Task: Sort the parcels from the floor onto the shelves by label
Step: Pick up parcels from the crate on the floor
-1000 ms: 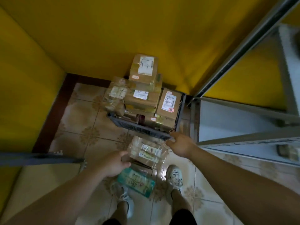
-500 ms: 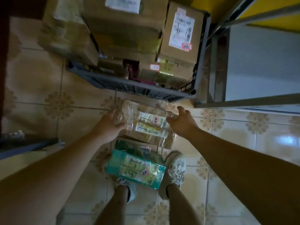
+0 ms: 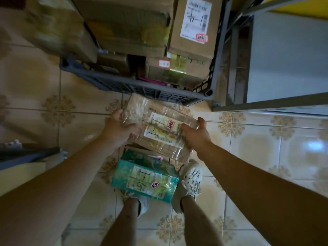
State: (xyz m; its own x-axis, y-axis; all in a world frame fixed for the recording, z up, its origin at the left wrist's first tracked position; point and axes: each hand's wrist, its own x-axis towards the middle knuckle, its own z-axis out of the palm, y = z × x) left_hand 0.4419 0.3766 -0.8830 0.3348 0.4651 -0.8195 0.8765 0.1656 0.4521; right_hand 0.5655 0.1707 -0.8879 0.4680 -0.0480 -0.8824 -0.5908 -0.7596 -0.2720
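Note:
A flat brown parcel [image 3: 158, 128] wrapped in clear film, with a white label and a red stamp, is held just above the floor in front of the crate. My left hand [image 3: 119, 128] grips its left edge and my right hand [image 3: 197, 134] grips its right edge. Below it a teal parcel [image 3: 144, 176] with a handwritten label rests on another brown box [image 3: 140, 150] between my feet. A grey plastic crate [image 3: 134, 84] beyond holds several cardboard parcels, one [image 3: 193, 27] with a white label facing up.
A grey metal shelf unit [image 3: 284, 57] stands at the right, its lowest shelf just above the tiled floor [image 3: 266, 157]. A dark bar [image 3: 26, 155] juts in from the left edge. My shoes [image 3: 191, 178] stand on either side of the teal parcel.
I have bent down closer to the floor. Both hands have closed on the film-wrapped parcel's edges, the right hand having come in from the crate corner.

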